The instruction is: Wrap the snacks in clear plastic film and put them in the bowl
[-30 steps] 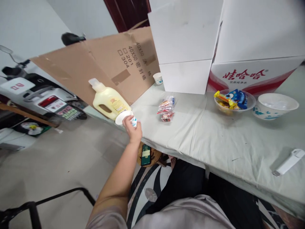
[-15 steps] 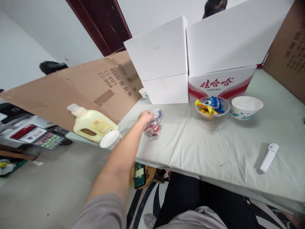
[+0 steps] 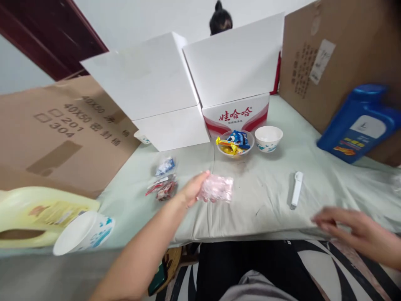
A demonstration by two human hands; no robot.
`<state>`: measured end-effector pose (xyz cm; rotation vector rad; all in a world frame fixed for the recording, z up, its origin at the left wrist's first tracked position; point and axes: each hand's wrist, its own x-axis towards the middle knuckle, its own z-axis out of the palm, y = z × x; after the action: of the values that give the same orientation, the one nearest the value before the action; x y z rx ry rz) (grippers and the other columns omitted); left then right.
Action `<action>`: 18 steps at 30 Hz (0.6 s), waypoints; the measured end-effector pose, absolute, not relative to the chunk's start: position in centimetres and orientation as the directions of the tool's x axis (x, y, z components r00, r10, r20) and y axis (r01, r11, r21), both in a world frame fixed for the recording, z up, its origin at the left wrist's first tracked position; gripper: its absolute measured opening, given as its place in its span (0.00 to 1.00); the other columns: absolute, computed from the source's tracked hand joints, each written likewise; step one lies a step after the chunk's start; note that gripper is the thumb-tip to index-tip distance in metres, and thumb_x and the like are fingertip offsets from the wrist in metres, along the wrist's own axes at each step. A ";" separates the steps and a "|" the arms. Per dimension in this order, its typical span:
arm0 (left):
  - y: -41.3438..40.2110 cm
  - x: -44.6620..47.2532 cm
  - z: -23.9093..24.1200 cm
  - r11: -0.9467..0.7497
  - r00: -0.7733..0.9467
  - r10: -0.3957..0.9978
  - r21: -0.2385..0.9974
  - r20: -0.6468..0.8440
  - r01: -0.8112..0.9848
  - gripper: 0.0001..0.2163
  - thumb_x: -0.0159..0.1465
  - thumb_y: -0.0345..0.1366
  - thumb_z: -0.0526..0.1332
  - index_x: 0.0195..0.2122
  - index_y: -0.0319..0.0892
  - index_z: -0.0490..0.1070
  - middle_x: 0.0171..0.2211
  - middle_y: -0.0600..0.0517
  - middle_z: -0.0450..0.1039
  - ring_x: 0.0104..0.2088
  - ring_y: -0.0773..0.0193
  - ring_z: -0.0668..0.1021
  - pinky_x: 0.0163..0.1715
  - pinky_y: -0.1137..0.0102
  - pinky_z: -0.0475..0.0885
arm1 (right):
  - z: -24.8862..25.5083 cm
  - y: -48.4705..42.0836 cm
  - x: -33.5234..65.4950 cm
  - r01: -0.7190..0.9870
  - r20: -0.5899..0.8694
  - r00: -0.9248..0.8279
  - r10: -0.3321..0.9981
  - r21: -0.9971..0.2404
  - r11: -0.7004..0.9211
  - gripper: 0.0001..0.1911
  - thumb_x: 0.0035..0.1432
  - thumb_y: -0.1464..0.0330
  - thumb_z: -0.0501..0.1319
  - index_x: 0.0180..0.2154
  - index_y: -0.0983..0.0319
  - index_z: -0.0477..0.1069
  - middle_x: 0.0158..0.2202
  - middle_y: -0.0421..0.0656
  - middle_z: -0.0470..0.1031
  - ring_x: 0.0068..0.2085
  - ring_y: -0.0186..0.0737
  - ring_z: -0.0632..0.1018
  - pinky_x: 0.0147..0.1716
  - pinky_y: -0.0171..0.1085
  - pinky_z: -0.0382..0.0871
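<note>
My left hand (image 3: pixel 197 189) is closed on a clear plastic packet with pinkish contents (image 3: pixel 217 189), held above the middle of the table. Left of it lie a small bag with blue and white contents (image 3: pixel 165 166) and a bag with red contents (image 3: pixel 167 190). My right hand (image 3: pixel 354 230), a little blurred, hovers at the table's front edge with its fingers stretched out and nothing in them. Just beyond its fingertips a white box cutter-like tool (image 3: pixel 296 190) lies on the cloth; its exact kind is unclear.
A clear bowl (image 3: pixel 222 151) of wrapped snacks and a paper bowl (image 3: pixel 268 139) stand before white boxes (image 3: pixel 175 129). At left are a yellowish jug (image 3: pixel 46 205) and a tipped paper cup (image 3: pixel 84 234); at right, a blue bottle (image 3: pixel 357 125). A person's head shows behind the boxes.
My left hand has lifted the pinkish packet from the small bags and moved right with it. My right hand has come into view. The view has turned right, showing the blue bottle.
</note>
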<state>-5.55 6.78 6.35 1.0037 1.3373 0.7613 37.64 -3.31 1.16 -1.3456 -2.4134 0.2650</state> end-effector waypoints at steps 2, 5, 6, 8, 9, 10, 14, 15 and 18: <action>6.8 -2.2 4.3 0.325 0.093 0.936 0.934 -0.341 0.149 0.21 0.57 0.55 0.57 0.29 0.39 0.72 0.24 0.48 0.74 0.23 0.61 0.76 0.23 0.68 0.70 | 1.7 0.0 37.2 0.815 0.283 -0.448 0.848 -0.261 0.517 0.17 0.64 0.65 0.51 0.50 0.48 0.72 0.50 0.49 0.74 0.49 0.50 0.75 0.46 0.46 0.73; 7.5 0.2 2.1 0.042 -0.008 0.999 0.892 -0.043 0.450 0.18 0.60 0.52 0.56 0.27 0.41 0.71 0.28 0.47 0.74 0.33 0.57 0.77 0.35 0.64 0.72 | 0.9 3.9 36.4 0.814 0.337 -0.523 0.783 -0.075 0.576 0.21 0.63 0.71 0.48 0.53 0.55 0.71 0.57 0.49 0.69 0.57 0.53 0.70 0.50 0.53 0.69; 7.8 0.3 1.6 -0.050 -0.043 0.995 0.829 0.090 0.558 0.16 0.60 0.50 0.57 0.28 0.42 0.71 0.31 0.46 0.74 0.36 0.56 0.76 0.39 0.63 0.71 | 0.4 4.7 36.2 0.805 0.326 -0.549 0.770 -0.043 0.592 0.21 0.63 0.72 0.48 0.52 0.56 0.71 0.57 0.48 0.70 0.58 0.53 0.69 0.50 0.53 0.68; 8.3 -0.3 0.9 -0.176 -0.087 0.943 0.702 0.321 0.690 0.14 0.61 0.47 0.57 0.35 0.42 0.72 0.38 0.44 0.72 0.40 0.55 0.74 0.45 0.61 0.69 | -0.3 5.5 36.0 0.794 0.305 -0.576 0.758 -0.013 0.608 0.19 0.64 0.72 0.48 0.50 0.57 0.73 0.53 0.47 0.73 0.57 0.51 0.70 0.51 0.52 0.67; 8.5 -0.8 0.6 -0.220 -0.090 0.914 0.672 0.395 0.707 0.13 0.62 0.46 0.56 0.38 0.42 0.72 0.40 0.44 0.71 0.40 0.56 0.74 0.46 0.62 0.69 | -0.5 5.6 35.8 0.792 0.301 -0.580 0.757 -0.008 0.611 0.18 0.65 0.71 0.48 0.49 0.57 0.73 0.51 0.48 0.74 0.56 0.51 0.71 0.52 0.52 0.66; 8.6 -1.4 0.4 -0.259 -0.081 0.898 0.668 0.433 0.698 0.14 0.63 0.46 0.54 0.39 0.42 0.71 0.40 0.45 0.71 0.39 0.58 0.74 0.45 0.63 0.69 | -0.6 5.7 35.5 0.789 0.303 -0.583 0.754 -0.010 0.614 0.18 0.65 0.71 0.49 0.48 0.58 0.74 0.49 0.48 0.75 0.54 0.50 0.72 0.52 0.52 0.66; 8.7 -3.3 -0.1 -0.358 0.040 0.919 0.790 0.391 0.498 0.13 0.63 0.45 0.56 0.42 0.43 0.72 0.39 0.48 0.72 0.30 0.65 0.72 0.32 0.70 0.69 | 0.8 5.3 32.9 0.773 0.329 -0.563 0.758 -0.114 0.624 0.18 0.66 0.71 0.47 0.49 0.61 0.72 0.43 0.50 0.75 0.44 0.46 0.76 0.46 0.46 0.69; 8.8 -3.6 -0.1 -0.358 0.074 0.929 0.830 0.362 0.428 0.13 0.62 0.45 0.58 0.43 0.42 0.72 0.39 0.48 0.72 0.29 0.67 0.72 0.30 0.71 0.68 | 1.4 5.2 31.8 0.766 0.329 -0.556 0.763 -0.155 0.624 0.18 0.67 0.71 0.47 0.51 0.61 0.70 0.43 0.50 0.74 0.42 0.44 0.76 0.43 0.43 0.70; 8.8 -3.9 0.2 -0.289 0.155 0.953 0.930 0.258 0.227 0.16 0.60 0.43 0.61 0.46 0.42 0.70 0.40 0.47 0.74 0.27 0.69 0.72 0.29 0.72 0.67 | 3.3 4.9 27.4 0.731 0.307 -0.582 0.753 -0.208 0.650 0.20 0.67 0.71 0.45 0.57 0.62 0.64 0.43 0.50 0.73 0.37 0.41 0.76 0.35 0.38 0.70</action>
<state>-3.88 8.85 0.16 1.6603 1.1491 1.1875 27.45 4.94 3.26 -1.1745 -2.5029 0.0828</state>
